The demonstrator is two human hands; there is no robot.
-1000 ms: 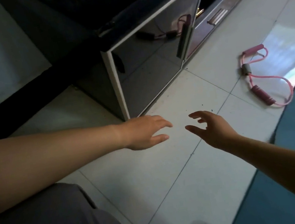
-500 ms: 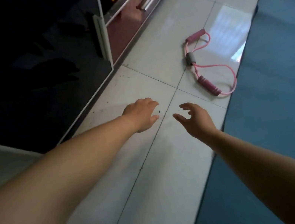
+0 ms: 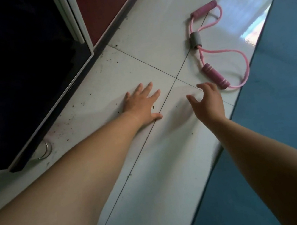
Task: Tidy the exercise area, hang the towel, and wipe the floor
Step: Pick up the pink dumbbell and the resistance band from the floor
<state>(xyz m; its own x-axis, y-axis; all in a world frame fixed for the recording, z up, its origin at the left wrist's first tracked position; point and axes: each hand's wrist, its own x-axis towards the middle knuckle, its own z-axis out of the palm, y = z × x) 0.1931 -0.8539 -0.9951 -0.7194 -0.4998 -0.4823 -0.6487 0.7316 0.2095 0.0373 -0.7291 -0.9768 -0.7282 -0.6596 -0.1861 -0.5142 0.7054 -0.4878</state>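
A pink figure-eight resistance band (image 3: 211,46) with foam handles and a grey middle sleeve lies on the white tiled floor (image 3: 150,33), beside the blue exercise mat (image 3: 281,109). My right hand (image 3: 208,102) hovers just short of the band's near handle, fingers spread and slightly bent, holding nothing. My left hand (image 3: 143,105) lies flat with straight fingers over a tile to the left, close to or on the floor. No towel is in view.
A dark glass-fronted cabinet (image 3: 19,75) on a round metal foot (image 3: 43,149) lines the left side, with a red drawer front (image 3: 106,5) behind it. Dark crumbs and dust (image 3: 77,116) speckle the tiles along its base.
Both arms have stretched forward and lower toward the floor, and my view has dropped closer. The right hand has neared the band's handle; the left hand has flattened out. The white cloth left the view.
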